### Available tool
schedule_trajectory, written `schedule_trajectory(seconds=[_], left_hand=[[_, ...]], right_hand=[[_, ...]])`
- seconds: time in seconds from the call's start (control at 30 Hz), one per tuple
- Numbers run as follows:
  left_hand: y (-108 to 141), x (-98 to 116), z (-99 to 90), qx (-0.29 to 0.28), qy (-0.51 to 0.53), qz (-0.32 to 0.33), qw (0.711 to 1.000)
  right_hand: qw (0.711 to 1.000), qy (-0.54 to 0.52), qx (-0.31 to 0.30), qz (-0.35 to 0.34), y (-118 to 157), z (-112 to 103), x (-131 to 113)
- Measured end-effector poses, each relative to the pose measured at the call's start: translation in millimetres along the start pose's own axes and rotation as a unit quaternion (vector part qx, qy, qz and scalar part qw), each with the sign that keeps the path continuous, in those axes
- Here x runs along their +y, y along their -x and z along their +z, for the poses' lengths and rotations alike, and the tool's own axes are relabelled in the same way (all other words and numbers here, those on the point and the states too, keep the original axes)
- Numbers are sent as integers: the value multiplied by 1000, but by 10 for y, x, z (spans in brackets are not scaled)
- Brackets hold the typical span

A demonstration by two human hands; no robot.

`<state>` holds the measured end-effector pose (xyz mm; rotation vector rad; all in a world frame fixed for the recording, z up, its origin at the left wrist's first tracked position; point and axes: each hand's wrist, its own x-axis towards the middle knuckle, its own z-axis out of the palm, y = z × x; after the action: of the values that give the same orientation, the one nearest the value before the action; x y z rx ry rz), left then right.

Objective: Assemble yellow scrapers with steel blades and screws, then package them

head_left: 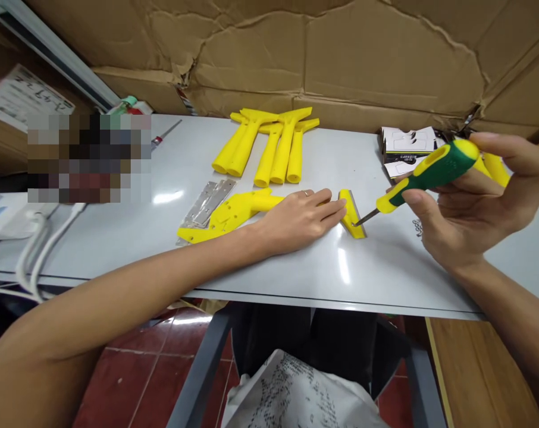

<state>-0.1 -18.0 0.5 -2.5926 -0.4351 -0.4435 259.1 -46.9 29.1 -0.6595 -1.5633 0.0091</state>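
My right hand [479, 202] is closed round a green and yellow screwdriver [443, 169]. The screwdriver slants down to the left, its tip at a screw hole on the yellow scraper head [350, 215]. A metal blade edge runs along the right side of that head. My left hand [303, 219] lies palm down over the scraper's handle, fingers closed on it, fingertips at the head. Beside my left wrist are stacked yellow plastic parts [234, 215] and a pile of flat metal blades [209, 202].
Several yellow handles [249, 139] lie at the table's back. A black and white package [407, 145] sits back right, a second screwdriver [165, 135] back left. White cables [41, 255] hang over the left edge. Cardboard [341, 53] stands behind the table.
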Motion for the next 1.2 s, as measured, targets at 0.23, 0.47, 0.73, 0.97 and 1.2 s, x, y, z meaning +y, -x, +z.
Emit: schedule_trajectory(seconds=[0.23,0.47,0.73,0.97,1.2], left_hand=[[26,-17,37,5,20,-5,1000],[29,-37,53,31,31,-5,999],[38,-31,62,30,36,-12,999],[30,-32,45,39,31,-9,999],[24,-23,43,28,21,-7,999]], right_hand=[[986,-118,-51,107,-85,11,4],[970,-149,-77,175,-12,19,20],[969,-136,-105,177,7,13,50],[963,-147,-116,196,-7,-13,57],[977,-93,-109,161,-30,-31,85]])
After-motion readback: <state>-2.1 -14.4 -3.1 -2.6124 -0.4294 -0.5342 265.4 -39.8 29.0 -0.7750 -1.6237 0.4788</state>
